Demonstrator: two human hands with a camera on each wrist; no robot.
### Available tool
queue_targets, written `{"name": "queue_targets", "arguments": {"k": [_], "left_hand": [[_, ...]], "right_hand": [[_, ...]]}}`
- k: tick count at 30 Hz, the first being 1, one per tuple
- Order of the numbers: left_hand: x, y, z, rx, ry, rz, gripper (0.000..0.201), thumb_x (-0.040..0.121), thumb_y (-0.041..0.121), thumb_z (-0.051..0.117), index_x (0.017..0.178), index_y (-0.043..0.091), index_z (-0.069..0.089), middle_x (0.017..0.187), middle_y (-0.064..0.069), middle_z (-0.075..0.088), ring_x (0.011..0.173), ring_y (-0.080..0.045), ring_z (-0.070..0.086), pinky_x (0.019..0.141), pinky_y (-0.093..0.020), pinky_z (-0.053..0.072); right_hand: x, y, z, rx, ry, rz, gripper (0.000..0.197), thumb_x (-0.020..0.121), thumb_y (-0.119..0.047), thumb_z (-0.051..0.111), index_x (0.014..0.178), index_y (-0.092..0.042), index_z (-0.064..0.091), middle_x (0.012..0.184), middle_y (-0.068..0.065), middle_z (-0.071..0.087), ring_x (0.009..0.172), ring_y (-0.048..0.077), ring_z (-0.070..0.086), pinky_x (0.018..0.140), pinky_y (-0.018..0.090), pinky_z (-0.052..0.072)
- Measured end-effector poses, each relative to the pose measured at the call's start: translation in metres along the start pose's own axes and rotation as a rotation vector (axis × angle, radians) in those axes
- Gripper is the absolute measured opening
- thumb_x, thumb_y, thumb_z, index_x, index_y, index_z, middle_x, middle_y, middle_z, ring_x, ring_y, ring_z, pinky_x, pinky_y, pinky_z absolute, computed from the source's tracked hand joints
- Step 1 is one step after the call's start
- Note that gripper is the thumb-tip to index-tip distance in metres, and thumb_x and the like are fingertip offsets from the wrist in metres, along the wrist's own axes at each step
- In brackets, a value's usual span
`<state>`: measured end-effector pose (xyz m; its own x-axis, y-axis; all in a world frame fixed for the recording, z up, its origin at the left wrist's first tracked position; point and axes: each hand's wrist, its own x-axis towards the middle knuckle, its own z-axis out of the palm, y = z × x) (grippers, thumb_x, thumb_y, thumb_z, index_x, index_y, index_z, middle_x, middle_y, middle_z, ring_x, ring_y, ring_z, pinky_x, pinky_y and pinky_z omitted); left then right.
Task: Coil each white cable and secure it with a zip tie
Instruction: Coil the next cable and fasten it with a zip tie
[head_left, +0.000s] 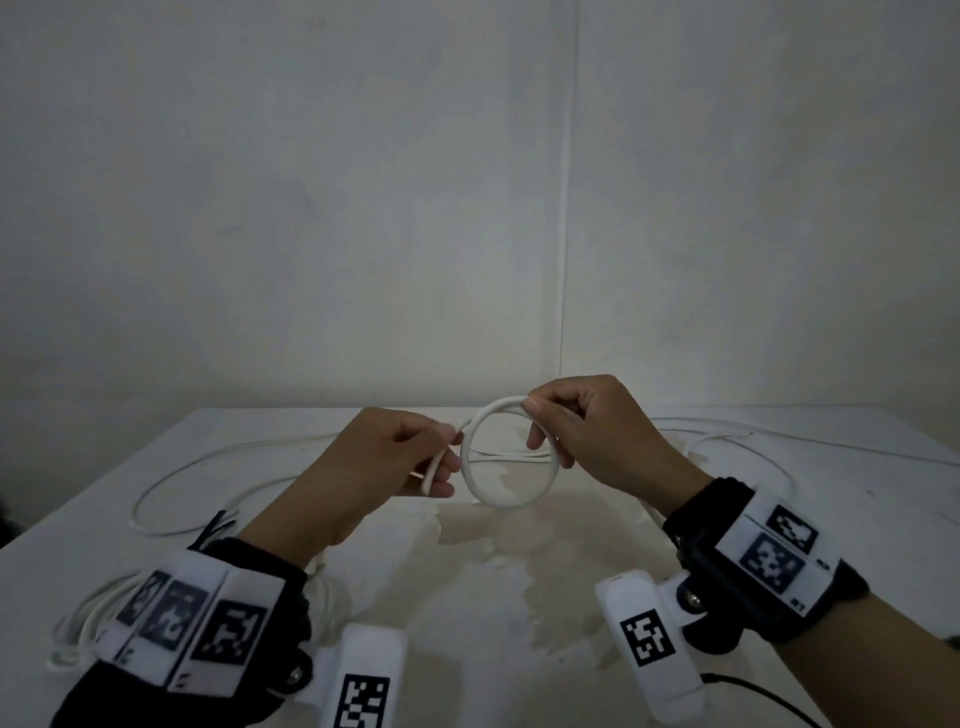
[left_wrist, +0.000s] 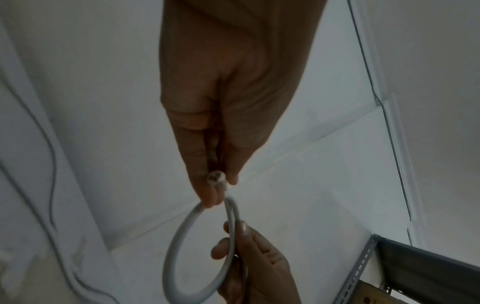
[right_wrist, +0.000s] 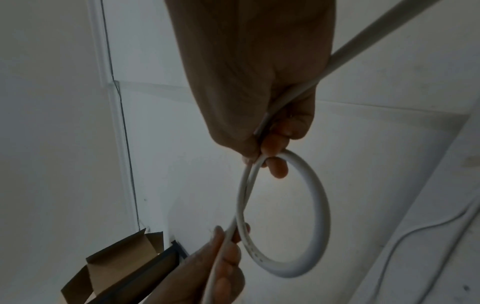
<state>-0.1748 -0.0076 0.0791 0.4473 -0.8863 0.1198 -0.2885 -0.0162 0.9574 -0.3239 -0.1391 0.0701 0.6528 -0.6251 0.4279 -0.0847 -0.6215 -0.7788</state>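
Both hands hold one white cable (head_left: 511, 501) in the air above the table (head_left: 519, 571), bent into a single round loop. Left hand (head_left: 387, 460) pinches the cable's cut end between thumb and fingers, at the loop's left side. Right hand (head_left: 587, 431) pinches the loop's top, fingers curled round the cable, which runs on under its palm. More loose cable (head_left: 171, 483) lies on the table behind and beside the hands. A coiled bundle (head_left: 83, 618) lies near the left wrist.
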Motion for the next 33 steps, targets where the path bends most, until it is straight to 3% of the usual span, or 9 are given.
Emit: {"name": "queue_targets", "arguments": {"k": [5,9,11,15,18,22,27,30,33], "left_hand": [[-0.006,0.0,0.003,-0.191,-0.002,0.004,0.018,0.089,0.011,0.053,0.079,0.001,0.065,0.059,-0.004,0.07,0.052,-0.009,0.065,0.052,-0.018,0.054],[-0.004,-0.007,0.006,-0.19,0.025,0.043,0.011,0.079,0.016,0.061,0.071,0.009,0.063,0.078,-0.006,0.069,0.076,-0.018,0.063,0.071,-0.029,0.057],[-0.006,-0.009,0.01,-0.325,-0.044,0.006,0.016,0.069,0.025,0.061,0.071,0.009,0.057,0.084,-0.004,0.07,0.081,-0.018,0.065,0.069,-0.028,0.057],[-0.008,-0.002,0.02,-0.421,-0.161,-0.04,0.029,0.065,0.03,0.055,0.081,0.006,0.059,0.058,0.0,0.065,0.053,-0.01,0.062,0.058,-0.024,0.057],[-0.007,-0.001,0.023,-0.272,-0.101,0.007,0.026,0.067,0.03,0.061,0.077,0.005,0.061,0.046,0.006,0.052,0.042,-0.005,0.05,0.053,-0.021,0.054],[-0.003,-0.009,0.02,0.077,0.093,0.175,0.011,0.078,0.017,0.07,0.069,0.012,0.066,0.044,0.005,0.056,0.041,-0.007,0.054,0.053,-0.025,0.049],[0.002,-0.021,0.014,0.393,0.28,0.425,0.021,0.082,0.019,0.068,0.064,0.025,0.059,0.041,0.01,0.055,0.041,-0.004,0.057,0.045,-0.011,0.043],[0.003,-0.023,0.009,0.7,0.308,0.583,0.026,0.086,0.037,0.057,0.069,0.016,0.059,0.044,0.006,0.053,0.038,-0.009,0.054,0.041,-0.022,0.041],[0.006,-0.024,0.006,0.975,0.378,0.678,0.036,0.083,0.038,0.045,0.067,0.01,0.06,0.044,0.001,0.051,0.034,-0.018,0.046,0.038,-0.016,0.023]], "right_hand": [[-0.004,-0.001,0.004,-0.022,0.077,-0.031,0.03,0.09,-0.014,0.055,0.061,-0.017,0.063,0.054,-0.004,0.062,0.038,0.006,0.047,0.046,0.017,0.042],[-0.005,-0.004,0.005,-0.004,0.115,-0.054,0.027,0.09,-0.015,0.055,0.067,-0.007,0.066,0.058,0.002,0.064,0.04,0.008,0.047,0.047,0.018,0.041],[-0.006,-0.004,0.006,0.007,0.12,-0.064,0.029,0.09,-0.016,0.055,0.064,-0.011,0.065,0.057,0.0,0.063,0.04,0.008,0.046,0.047,0.017,0.039],[-0.01,-0.005,0.01,-0.004,0.129,-0.076,0.031,0.09,-0.016,0.056,0.06,-0.014,0.063,0.054,-0.004,0.059,0.042,0.008,0.044,0.048,0.02,0.039],[-0.012,-0.006,0.01,0.036,0.099,-0.062,0.026,0.09,-0.017,0.056,0.067,-0.01,0.065,0.056,-0.001,0.061,0.04,0.007,0.045,0.046,0.019,0.04],[-0.011,-0.013,-0.001,0.174,-0.068,0.065,0.019,0.092,-0.017,0.054,0.078,-0.009,0.064,0.055,-0.002,0.066,0.035,0.009,0.048,0.042,0.019,0.04],[-0.013,-0.022,-0.004,0.271,-0.26,0.209,0.014,0.094,-0.018,0.05,0.083,-0.01,0.055,0.068,0.004,0.071,0.035,0.011,0.048,0.041,0.017,0.037],[-0.012,-0.024,-0.006,0.276,-0.301,0.25,0.014,0.094,-0.019,0.049,0.085,-0.011,0.054,0.073,0.005,0.071,0.033,0.01,0.046,0.04,0.017,0.036],[-0.011,-0.024,-0.007,0.272,-0.312,0.256,0.015,0.094,-0.022,0.049,0.085,-0.012,0.055,0.075,0.006,0.072,0.033,0.01,0.045,0.04,0.016,0.036]]}}
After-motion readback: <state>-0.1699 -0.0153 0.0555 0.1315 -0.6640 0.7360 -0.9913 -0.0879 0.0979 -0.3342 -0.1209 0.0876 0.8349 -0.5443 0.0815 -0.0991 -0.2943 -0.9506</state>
